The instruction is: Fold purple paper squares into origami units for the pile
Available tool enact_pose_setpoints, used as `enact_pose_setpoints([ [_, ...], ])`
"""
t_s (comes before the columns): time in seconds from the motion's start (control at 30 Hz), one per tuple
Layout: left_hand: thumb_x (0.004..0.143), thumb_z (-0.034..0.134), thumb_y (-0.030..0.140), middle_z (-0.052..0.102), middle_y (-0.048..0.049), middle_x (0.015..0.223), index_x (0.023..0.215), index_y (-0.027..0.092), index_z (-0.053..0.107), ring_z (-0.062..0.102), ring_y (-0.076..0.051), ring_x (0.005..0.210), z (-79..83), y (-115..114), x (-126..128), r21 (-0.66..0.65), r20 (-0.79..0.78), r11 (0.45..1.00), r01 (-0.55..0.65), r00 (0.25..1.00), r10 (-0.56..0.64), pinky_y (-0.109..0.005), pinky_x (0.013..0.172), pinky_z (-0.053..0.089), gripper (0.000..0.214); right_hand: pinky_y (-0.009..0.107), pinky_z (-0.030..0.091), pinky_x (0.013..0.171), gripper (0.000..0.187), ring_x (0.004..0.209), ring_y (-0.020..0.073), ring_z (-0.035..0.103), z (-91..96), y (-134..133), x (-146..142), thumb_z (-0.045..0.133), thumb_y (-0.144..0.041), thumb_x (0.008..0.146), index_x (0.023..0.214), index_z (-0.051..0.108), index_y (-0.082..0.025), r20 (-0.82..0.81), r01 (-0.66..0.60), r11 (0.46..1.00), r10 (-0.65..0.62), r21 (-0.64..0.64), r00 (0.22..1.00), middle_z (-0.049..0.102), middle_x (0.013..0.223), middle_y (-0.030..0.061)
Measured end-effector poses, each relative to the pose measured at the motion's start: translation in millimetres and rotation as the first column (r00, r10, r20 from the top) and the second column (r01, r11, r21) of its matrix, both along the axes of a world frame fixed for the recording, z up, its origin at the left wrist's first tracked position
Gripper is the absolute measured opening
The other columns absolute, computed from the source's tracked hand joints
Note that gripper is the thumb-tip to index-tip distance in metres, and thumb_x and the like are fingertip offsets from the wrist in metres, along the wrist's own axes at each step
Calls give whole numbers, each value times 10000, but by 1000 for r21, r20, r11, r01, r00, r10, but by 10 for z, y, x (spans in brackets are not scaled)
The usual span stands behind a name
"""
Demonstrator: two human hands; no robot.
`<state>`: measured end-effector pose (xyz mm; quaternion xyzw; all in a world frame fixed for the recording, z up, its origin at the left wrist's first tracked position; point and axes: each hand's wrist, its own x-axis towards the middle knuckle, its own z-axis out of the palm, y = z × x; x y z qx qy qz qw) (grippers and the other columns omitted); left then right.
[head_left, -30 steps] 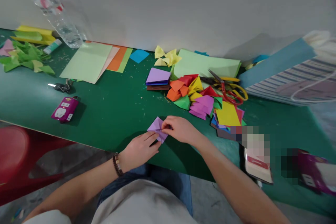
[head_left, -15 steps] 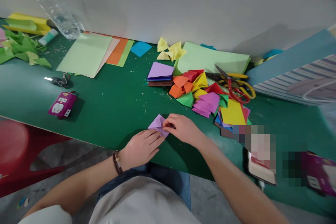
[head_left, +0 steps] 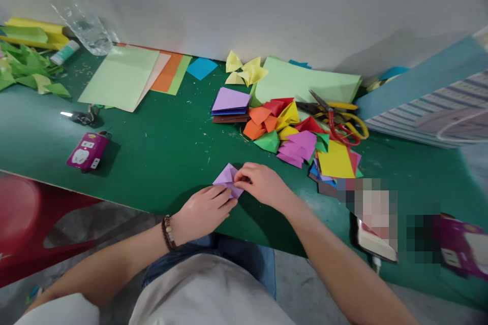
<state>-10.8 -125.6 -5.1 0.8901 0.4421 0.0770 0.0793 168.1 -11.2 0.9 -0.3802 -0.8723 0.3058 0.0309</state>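
A small folded sheet of purple origami paper [head_left: 227, 173] lies on the green table near its front edge, turned corner-on with creases across it. My left hand [head_left: 204, 213], a beaded bracelet at the wrist, lies palm down with fingers stretched over the paper's lower left part. From the right, my right hand [head_left: 263, 185] pinches the paper's right side between thumb and fingertips. Its curled fingers hide that corner. Beyond my hands is a stack of square paper [head_left: 232, 99], purple on top. Beside it sits a heap of folded paper pieces [head_left: 299, 147] in several colours.
Scissors [head_left: 335, 122] lie behind the heap, near a yellow paper square [head_left: 335, 160]. Light green sheets [head_left: 120, 76] and a plastic bottle [head_left: 86, 23] are by the wall. A purple box-like object [head_left: 87, 151] sits left, a phone [head_left: 375, 244] right. A red stool [head_left: 19, 208] stands front left.
The whole view has shifted slightly. Both hands keep nearly the same pose on the purple paper, with no clear change in its folds.
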Motion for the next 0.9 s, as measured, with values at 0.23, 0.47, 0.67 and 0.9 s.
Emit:
enact_pose_setpoints([
  [0.23,936,511,284,582,-68,1218,1227,193,535,504,-204,1199,56,20,3,-28,-47,1000,7,999,-8,-343,981,449,306,275,393,665,82,725,139,568,-78,-26,19,631,-199,848,780,675,-210,-89,25,1000,-26,-5,996,618,797,13],
  [0.47,915,543,295,534,-75,1291,1207,212,547,499,-220,1196,112,40,7,-64,-68,998,-15,998,10,-364,962,463,304,288,382,673,42,739,148,564,-185,-47,45,651,-209,836,803,626,-206,-182,49,999,-47,6,982,608,788,6],
  [0.67,935,499,277,539,-83,1277,1207,199,545,476,-220,1214,104,21,29,-63,-76,997,-44,996,39,-357,956,469,287,308,409,702,37,769,161,576,-199,-88,101,618,-229,863,831,619,-209,-275,70,997,-56,40,960,620,841,22],
  [0.9,948,473,282,478,-66,1380,1157,202,571,473,-222,1210,109,23,49,-38,-88,998,-45,995,42,-345,931,466,245,353,452,779,114,853,193,603,-236,-242,314,568,-259,906,918,673,-217,-346,186,948,-89,258,934,633,884,47],
])
